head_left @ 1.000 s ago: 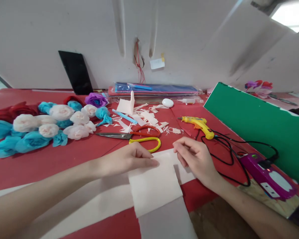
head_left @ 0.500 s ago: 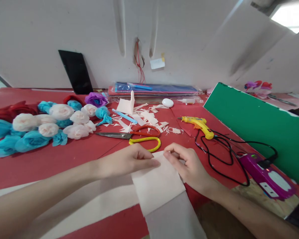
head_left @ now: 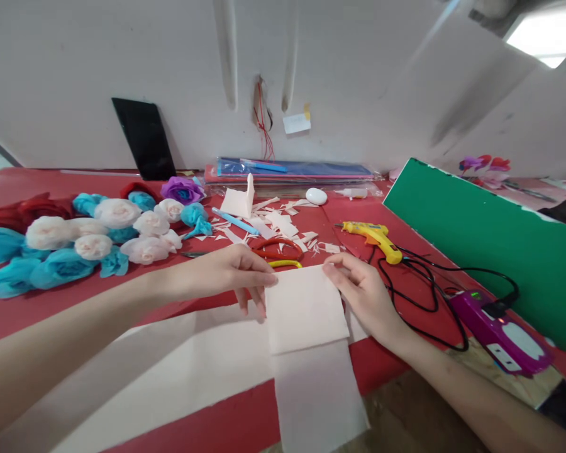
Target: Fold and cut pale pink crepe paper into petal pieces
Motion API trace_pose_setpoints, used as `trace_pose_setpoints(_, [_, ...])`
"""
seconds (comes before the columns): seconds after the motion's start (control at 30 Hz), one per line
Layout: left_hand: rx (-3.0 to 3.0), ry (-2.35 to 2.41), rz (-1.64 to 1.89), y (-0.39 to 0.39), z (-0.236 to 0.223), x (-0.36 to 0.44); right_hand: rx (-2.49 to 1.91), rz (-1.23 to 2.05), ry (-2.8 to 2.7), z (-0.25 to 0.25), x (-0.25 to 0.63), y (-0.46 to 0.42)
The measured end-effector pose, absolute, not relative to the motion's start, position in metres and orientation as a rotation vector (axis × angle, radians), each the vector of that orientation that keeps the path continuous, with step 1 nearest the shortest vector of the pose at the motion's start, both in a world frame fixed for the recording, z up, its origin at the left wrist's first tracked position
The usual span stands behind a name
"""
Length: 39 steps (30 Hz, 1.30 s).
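Observation:
A pale pink strip of crepe-like paper is folded over on itself, its lower part hanging towards the table's front edge. My right hand pinches the top right corner of the fold between thumb and fingers. At the top left corner my left hand grips the edge, thumb at the corner and fingertips lower along the side. Beneath lies a wider pale paper sheet, stretching left across the red table. Just beyond my hands are scissors with red and yellow handles, partly covered by my left hand.
Blue, white, red and purple paper flowers lie at left. Paper scraps and a blue pen are behind the scissors. To the right are a yellow glue gun, its black cable, a purple power strip and a green board.
The folded paper has been raised and moved away from me, its top now overlapping the scissors' handles. My right hand came in to the top right corner; my left hand shifted to the left edge.

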<state>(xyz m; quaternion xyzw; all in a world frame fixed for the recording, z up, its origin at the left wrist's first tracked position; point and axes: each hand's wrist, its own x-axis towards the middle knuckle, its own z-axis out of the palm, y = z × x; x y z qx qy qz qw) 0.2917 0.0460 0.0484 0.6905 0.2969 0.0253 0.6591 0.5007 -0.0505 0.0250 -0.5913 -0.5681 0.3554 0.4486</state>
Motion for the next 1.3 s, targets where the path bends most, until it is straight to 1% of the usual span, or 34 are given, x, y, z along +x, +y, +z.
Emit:
trace_pose_setpoints(0.1, [1.565, 0.714, 0.096, 0.049, 0.051, 0.291, -1.400, 1.116, -1.419, 0.024, 0.502, -0.049])
trace_pose_setpoints(0.17, [1.568, 0.749, 0.161, 0.052, 0.050, 0.291, -1.379, 1.182, -1.450, 0.022, 0.502, -0.048])
trace_pose_setpoints(0.27, [1.557, 0.841, 0.311, 0.054, 0.048, 0.291, -1.412, 1.121, -1.461, 0.021, 0.501, -0.047])
trace_pose_setpoints(0.33, [1.545, 0.862, 0.343, 0.052, 0.045, 0.293, -1.422, 1.098, -1.445, 0.021, 0.501, -0.047])
trace_pose_setpoints(0.53, [1.495, 0.631, 0.119, 0.032, 0.035, 0.302, -1.422, 1.024, -1.371, 0.024, 0.499, -0.050])
trace_pose_setpoints(0.67, [1.528, 0.697, 0.114, 0.024, 0.032, 0.306, -1.414, 0.966, -1.320, 0.025, 0.499, -0.051])
trace_pose_setpoints(0.83, [1.449, 0.691, 0.251, 0.027, 0.034, 0.303, -1.285, 1.094, -1.386, 0.026, 0.503, -0.054])
trace_pose_setpoints(1.0, [1.410, 0.693, 0.417, 0.029, 0.032, 0.301, -1.232, 1.096, -1.414, 0.028, 0.507, -0.053])
trace_pose_setpoints(1.3, [1.219, 0.577, 0.523, 0.029, 0.027, 0.300, -0.992, 1.221, -1.280, 0.022, 0.509, -0.051])
